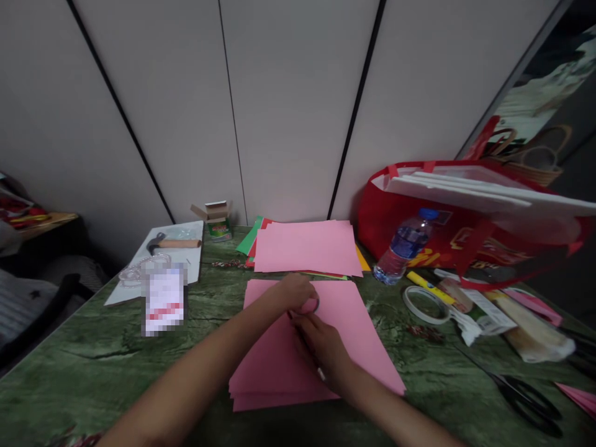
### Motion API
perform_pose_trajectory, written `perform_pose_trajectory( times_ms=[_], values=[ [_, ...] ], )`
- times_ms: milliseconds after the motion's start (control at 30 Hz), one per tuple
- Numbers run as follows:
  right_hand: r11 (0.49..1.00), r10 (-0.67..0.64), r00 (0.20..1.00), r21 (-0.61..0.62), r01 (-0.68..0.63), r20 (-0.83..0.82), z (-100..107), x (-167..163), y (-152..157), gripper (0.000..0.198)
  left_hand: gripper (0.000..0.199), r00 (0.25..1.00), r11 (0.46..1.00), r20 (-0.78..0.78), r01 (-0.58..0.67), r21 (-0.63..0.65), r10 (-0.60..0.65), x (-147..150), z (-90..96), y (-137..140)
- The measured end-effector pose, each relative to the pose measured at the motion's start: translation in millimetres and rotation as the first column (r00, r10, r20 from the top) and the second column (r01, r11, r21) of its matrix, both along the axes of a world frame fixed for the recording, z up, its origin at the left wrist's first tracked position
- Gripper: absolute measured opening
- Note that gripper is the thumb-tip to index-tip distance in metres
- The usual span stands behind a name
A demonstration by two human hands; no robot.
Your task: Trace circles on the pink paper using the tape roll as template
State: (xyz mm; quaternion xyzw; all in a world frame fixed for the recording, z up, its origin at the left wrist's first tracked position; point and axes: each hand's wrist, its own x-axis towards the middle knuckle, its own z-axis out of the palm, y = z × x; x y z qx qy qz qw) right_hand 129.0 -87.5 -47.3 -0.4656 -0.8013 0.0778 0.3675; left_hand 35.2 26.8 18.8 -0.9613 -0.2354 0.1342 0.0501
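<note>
A stack of pink paper sheets [274,366] lies on the green table in front of me. On its upper part my left hand [295,290] is closed over a small round thing with a dark rim [317,304], pink within the rim; its exact kind is hard to tell. Just below it, my right hand [326,344] grips a slim dark pencil or pen [307,343]. A white end [321,374] sticks out toward me, and its other end points up beside my left fingers. Both hands are close together, partly hiding the round thing.
Behind lies another pile of pink sheets [305,245] over coloured paper. A water bottle [405,245] leans against a red bag [372,205]. At right are a tape roll [407,301], a yellow marker [431,287] and scissors [526,397]. A hammer [179,244] rests on a white board [190,273] at left.
</note>
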Motion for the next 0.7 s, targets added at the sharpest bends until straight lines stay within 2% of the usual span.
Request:
perform_pose_trajectory(
  times_ms=[167, 333, 567, 700],
  values=[
    [0.996, 0.053, 0.981, -0.074, -0.040, 0.188, 7, -4, 0, 0.034, 0.016, 1.000, 1.000, -0.016, 0.010, 0.002, -0.010, 1, 1.9, 0],
    [0.989, 0.048, 0.922, -0.151, 0.011, 0.384, 11, -7, 3, 0.045, 0.021, 0.999, 1.000, -0.032, 0.008, 0.001, -0.008, 1, 3.8, -1],
    [0.973, 0.075, 0.882, -0.228, 0.038, 0.466, 17, -6, -2, 0.062, 0.021, 1.000, 1.000, -0.025, 0.001, 0.022, -0.001, 0, 3.9, -3],
    [0.982, 0.013, 0.878, -0.173, 0.080, 0.479, 8, -2, -7, 0.050, 0.020, 1.000, 0.999, -0.011, 0.001, 0.038, -0.001, -1, 3.3, -4]
  ],
)
